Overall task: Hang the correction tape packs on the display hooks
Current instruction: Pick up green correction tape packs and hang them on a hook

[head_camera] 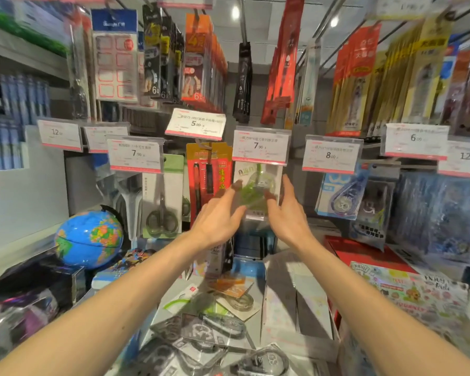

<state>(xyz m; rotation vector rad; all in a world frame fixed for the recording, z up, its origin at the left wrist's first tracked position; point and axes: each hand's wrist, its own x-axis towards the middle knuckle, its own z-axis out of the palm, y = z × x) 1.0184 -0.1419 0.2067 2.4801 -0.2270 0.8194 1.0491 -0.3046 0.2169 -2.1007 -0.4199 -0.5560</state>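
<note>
Both hands (pixel 255 213) flanking green pack (pixel 257 194) (blurred), seemingly touching

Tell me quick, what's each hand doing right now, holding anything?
Left hand: open, fingers spread at the left edge of the green correction tape pack; grip cannot be told through blur.
Right hand: open, beside the pack's right edge, holding nothing visible.

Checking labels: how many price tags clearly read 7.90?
2: one tag left of the red pack, one tag above the green pack. Others are blurred.

green correction tape pack (pixel 257 191): glossy clear plastic, paper card | globe (pixel 89 238): glossy | price tag (pixel 261 145): paper
</note>
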